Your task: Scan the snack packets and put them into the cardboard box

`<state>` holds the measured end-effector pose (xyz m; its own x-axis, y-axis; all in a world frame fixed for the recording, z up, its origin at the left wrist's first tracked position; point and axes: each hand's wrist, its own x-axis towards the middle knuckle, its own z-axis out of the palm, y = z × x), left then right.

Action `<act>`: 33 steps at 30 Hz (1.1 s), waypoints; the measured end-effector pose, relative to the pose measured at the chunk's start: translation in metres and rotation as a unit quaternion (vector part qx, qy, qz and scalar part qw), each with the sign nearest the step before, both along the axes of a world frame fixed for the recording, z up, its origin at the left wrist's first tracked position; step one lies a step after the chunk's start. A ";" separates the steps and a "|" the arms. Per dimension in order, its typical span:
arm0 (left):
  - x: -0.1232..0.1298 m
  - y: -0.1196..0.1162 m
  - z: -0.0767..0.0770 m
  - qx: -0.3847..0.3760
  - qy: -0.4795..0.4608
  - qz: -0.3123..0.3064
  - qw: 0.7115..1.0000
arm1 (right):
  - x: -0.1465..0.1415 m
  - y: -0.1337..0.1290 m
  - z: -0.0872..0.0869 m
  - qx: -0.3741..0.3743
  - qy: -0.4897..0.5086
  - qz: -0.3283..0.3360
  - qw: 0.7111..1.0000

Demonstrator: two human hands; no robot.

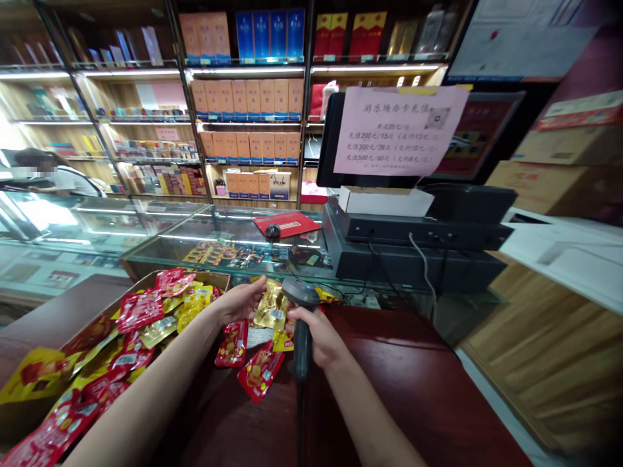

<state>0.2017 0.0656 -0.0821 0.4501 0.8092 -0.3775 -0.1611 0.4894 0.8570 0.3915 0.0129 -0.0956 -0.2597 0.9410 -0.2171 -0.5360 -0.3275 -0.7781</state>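
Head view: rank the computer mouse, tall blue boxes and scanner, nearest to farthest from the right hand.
1. Scanner: held in the right hand.
2. Computer mouse: ahead and left, on the red sheet.
3. Tall blue boxes: farthest back, high up.

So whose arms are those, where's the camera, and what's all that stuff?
There's no robot here. Those are a person's own bare arms, and the one picture comes from a camera on that person's head, looking forward and down. The right hand grips a dark barcode scanner. The left hand's fingers are at the edge of a gold packet. Red snack packets lie on the red-brown counter, beside an open box heaped with red and yellow ones.
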 end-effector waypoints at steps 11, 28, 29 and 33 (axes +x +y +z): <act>-0.075 -0.065 0.069 0.009 0.026 0.094 0.995 | -0.055 -0.032 0.044 0.089 -0.012 0.072 0.993; -0.158 -0.113 0.085 0.074 0.119 0.171 0.975 | -0.121 -0.031 0.041 0.109 -0.042 0.116 0.986; -0.145 -0.108 0.081 0.074 0.118 0.149 0.979 | -0.110 -0.029 0.037 0.104 -0.045 0.104 0.988; -0.085 -0.086 0.056 0.051 0.134 0.062 0.988 | -0.063 -0.027 0.011 0.058 -0.053 0.046 0.996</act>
<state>0.1168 -0.0202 -0.0260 0.2401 0.8924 -0.3821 0.0239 0.3881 0.9213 0.3283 -0.0141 -0.0842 -0.3268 0.9347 -0.1400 -0.4206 -0.2765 -0.8641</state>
